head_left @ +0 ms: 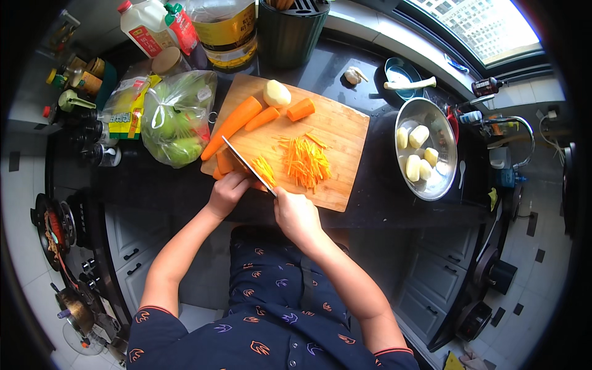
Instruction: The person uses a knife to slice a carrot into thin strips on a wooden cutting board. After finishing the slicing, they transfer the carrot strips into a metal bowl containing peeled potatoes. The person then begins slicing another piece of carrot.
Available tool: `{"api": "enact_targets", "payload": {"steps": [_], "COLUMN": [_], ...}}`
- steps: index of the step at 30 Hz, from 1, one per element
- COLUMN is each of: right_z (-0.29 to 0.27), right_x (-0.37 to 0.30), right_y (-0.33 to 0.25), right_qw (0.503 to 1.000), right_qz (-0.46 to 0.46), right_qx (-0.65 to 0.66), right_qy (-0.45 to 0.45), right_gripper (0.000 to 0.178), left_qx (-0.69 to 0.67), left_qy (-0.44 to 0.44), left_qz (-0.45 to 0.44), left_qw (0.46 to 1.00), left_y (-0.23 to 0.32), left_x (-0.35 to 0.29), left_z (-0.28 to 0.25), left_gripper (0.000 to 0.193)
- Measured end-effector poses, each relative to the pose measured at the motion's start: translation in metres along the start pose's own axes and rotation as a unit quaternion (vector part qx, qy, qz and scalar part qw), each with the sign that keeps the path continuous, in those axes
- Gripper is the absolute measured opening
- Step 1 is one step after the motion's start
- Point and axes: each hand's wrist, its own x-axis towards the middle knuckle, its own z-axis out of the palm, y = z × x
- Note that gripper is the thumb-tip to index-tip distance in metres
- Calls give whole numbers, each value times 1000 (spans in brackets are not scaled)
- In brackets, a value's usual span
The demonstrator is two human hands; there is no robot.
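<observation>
My right hand (297, 213) grips the handle of a kitchen knife (248, 165), its blade slanting up and left over a wooden cutting board (348, 139). Close to the blade, my left hand (228, 195) has its fingers curled down on carrot pieces at the board's near edge; the fingers partly hide them. Thin carrot strips (264, 170) lie along the blade's right side. A bigger heap of shredded carrot (306, 162) sits further right. Towards the back are a long carrot piece (235, 124), a slimmer carrot piece (262, 118), a carrot stub (301, 110) and a peeled potato (277, 94).
Right of the board stands a metal bowl (430, 190) with several peeled potatoes. Behind it are a glass dish (404, 74) and garlic (353, 76). A plastic bag of green produce (179, 117) rests at left, before bottles and an oil jug (225, 37). The faucet (521, 123) is far right.
</observation>
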Motion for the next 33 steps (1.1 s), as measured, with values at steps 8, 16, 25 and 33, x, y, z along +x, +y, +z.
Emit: {"api": "enact_targets", "payload": {"steps": [8,16,25,33], "right_z": [6,-12,-3,2], "right_x": [2,-12,-5,8], "right_y": [7,-3,-8,4], "right_qw": [1000,1000,999,1000], "right_qz": [-7,6,22,5], "right_qx": [15,5,-20,13], "right_qy": [19,-1,-13,17], "right_gripper": [23,20,18,18], "left_qx": [-16,-22,-2,-21], "left_qy": [11,3,9,-4], "left_qz": [-9,11,14,2], "left_qw": [1000,1000,1000,1000], "left_y": [0,-4,-4,-4], "left_x": [-3,-2,-3,1], "left_z": [0,-1,-2,-6], "left_gripper": [16,17,18,19]}}
